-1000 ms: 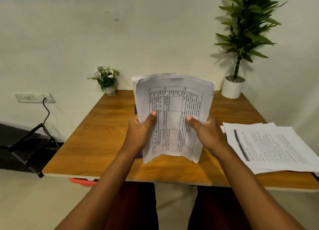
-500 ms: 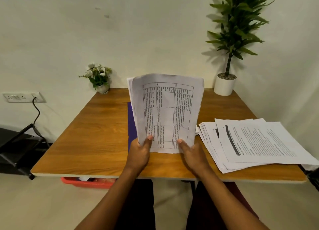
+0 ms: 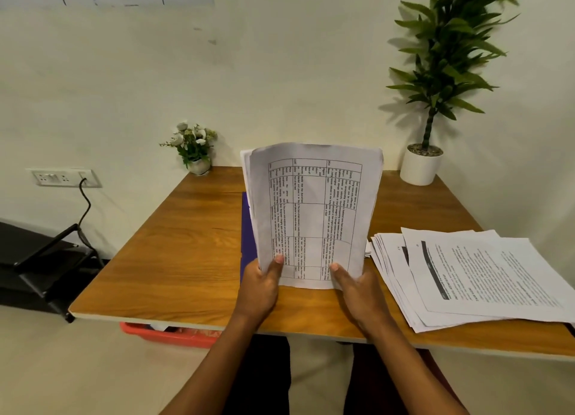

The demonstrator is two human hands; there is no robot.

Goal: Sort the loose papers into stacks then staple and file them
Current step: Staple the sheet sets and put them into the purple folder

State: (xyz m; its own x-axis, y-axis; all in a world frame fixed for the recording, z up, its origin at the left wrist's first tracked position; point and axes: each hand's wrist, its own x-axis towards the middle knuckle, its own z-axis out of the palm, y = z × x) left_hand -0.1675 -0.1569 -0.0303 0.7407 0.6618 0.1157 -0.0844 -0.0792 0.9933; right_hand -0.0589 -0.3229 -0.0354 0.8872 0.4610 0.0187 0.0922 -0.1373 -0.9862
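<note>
A stack of printed sheets with a table on the front page (image 3: pixel 312 215) stands upright on its lower edge on the wooden table (image 3: pixel 186 252). My left hand (image 3: pixel 259 285) grips its lower left corner, thumb on the front. My right hand (image 3: pixel 357 290) grips the lower right corner the same way. Behind the stack a purple folder (image 3: pixel 246 228) lies flat, mostly hidden. A second, fanned pile of printed papers (image 3: pixel 473 277) lies on the table to the right.
A small flower pot (image 3: pixel 195 153) stands at the table's back left and a tall plant in a white pot (image 3: pixel 421 165) at the back right. A red bin (image 3: pixel 168 335) sits under the table's front edge. A black chair (image 3: pixel 37 268) is on the left.
The stack was held bent above the table with my hands at its middle; its lower edge now rests on the table, the sheets are straighter, and my hands have slid down to the bottom corners.
</note>
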